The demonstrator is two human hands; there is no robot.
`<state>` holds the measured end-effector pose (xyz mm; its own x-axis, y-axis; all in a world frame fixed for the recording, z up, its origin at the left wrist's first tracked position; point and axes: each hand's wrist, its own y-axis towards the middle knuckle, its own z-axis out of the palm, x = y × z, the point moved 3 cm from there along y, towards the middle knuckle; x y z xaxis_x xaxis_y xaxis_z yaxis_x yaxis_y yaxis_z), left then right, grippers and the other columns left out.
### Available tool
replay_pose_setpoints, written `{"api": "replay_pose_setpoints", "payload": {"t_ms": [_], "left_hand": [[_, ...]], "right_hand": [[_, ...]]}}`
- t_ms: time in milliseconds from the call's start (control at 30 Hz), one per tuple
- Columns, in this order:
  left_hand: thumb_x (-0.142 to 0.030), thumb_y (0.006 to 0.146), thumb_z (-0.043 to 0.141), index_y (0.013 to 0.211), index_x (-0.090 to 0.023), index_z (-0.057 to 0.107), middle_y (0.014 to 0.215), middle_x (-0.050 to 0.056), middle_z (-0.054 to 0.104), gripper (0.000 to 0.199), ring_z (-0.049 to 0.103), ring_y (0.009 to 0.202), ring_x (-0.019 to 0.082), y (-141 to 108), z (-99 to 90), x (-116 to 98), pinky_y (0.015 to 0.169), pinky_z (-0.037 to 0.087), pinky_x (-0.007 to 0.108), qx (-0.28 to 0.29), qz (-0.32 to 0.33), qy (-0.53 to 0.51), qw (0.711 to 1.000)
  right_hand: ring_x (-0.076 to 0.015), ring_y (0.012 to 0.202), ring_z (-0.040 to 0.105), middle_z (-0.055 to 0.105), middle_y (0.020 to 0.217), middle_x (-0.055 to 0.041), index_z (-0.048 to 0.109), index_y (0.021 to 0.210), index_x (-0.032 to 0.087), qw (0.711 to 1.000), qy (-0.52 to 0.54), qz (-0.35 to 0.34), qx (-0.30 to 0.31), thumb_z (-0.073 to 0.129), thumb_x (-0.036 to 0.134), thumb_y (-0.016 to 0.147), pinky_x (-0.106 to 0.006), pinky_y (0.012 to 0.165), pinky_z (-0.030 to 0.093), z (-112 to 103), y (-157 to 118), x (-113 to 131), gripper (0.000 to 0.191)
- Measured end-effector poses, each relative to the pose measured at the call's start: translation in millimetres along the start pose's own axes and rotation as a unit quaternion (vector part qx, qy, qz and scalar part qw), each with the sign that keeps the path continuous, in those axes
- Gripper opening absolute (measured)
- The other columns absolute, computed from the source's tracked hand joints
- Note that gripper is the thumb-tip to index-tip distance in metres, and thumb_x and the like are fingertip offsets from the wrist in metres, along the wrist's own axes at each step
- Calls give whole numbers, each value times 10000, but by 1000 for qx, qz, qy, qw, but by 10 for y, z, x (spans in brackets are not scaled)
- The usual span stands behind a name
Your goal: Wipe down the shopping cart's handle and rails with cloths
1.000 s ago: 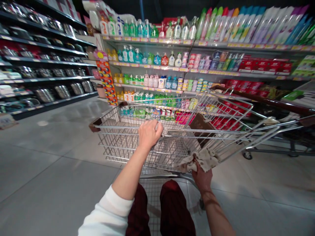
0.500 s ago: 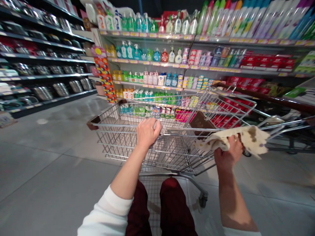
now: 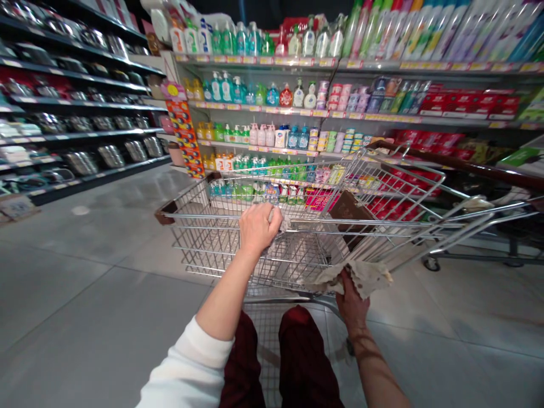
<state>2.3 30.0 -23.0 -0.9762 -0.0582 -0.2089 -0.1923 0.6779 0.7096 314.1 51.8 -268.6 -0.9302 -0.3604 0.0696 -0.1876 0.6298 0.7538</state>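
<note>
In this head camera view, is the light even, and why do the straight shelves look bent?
In the head view, wide-angle distortion bends the store shelf and the shopping cart toward the frame edges; the floor tiles show soft, pale glare, while the top edge falls dark.

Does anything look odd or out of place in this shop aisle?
Yes: the hands hold cloths rather than goods. A crumpled beige cloth is in the right hand at the near edge of the silver wire shopping cart, and a pale cloth pokes out under the left hand on the cart. Rags look unusual here.
</note>
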Motion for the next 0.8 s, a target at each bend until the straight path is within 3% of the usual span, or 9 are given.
{"api": "replay_pose_setpoints", "payload": {"t_ms": [167, 267, 367, 467, 600, 700, 800], "left_hand": [[-350, 1014, 423, 813, -227, 640, 812, 65, 695, 320, 620, 835, 235, 3, 7, -7, 723, 352, 349, 4, 4, -9, 1000], [-352, 1016, 419, 807, -228, 636, 804, 63, 695, 326, 619, 828, 233, 2, 11, 6, 722, 350, 349, -3, 6, -6, 1000], [-347, 1018, 414, 807, -229, 631, 796, 61, 692, 325, 618, 822, 228, 0, 11, 26, 730, 353, 346, -13, 6, -7, 1000], [-336, 1014, 413, 795, -229, 624, 791, 63, 686, 323, 616, 827, 229, -4, 8, 37, 731, 356, 346, -14, 6, -10, 1000], [-330, 1013, 417, 800, -230, 627, 797, 60, 690, 315, 618, 836, 225, -9, 6, 24, 739, 361, 343, -7, 7, -5, 1000], [-337, 1016, 412, 811, -230, 631, 809, 65, 694, 318, 620, 841, 231, -7, 2, 12, 742, 365, 346, -9, 4, -4, 1000], [-339, 1019, 407, 811, -231, 629, 810, 67, 693, 323, 621, 842, 234, 0, 2, 8, 741, 365, 348, -5, 4, 0, 1000]], "right_hand": [[-255, 1156, 661, 760, 1148, -21, 669, 1318, 314, 1000, 18, -1, 13, 561, 145, 758, -432, 1100, 451, -292, 273, -244, 595], [-303, 1125, 657, 725, 1199, -117, 655, 1337, 209, 996, 16, 66, -65, 565, 233, 779, -440, 1025, 487, -629, 688, -506, 566], [-383, 1246, 578, 597, 1373, -229, 572, 1437, 121, 980, 27, 134, -144, 559, 306, 786, -516, 1020, 477, -927, 1158, -705, 677], [-416, 1349, 494, 463, 1506, -247, 531, 1473, 133, 974, 51, 161, -152, 563, 354, 787, -564, 1044, 449, -1018, 1416, -758, 721], [-403, 1360, 490, 503, 1469, -247, 609, 1346, 148, 976, 61, 155, -142, 552, 346, 801, -548, 1049, 446, -800, 1184, -665, 583], [-384, 1345, 515, 516, 1458, -242, 624, 1242, 162, 984, 63, 122, -112, 545, 295, 774, -508, 1012, 487, -486, 720, -518, 492], [-346, 1269, 580, 486, 1502, -213, 629, 1136, 207, 992, 47, 114, -30, 547, 231, 765, -450, 905, 543, -166, 243, -371, 381]]}}
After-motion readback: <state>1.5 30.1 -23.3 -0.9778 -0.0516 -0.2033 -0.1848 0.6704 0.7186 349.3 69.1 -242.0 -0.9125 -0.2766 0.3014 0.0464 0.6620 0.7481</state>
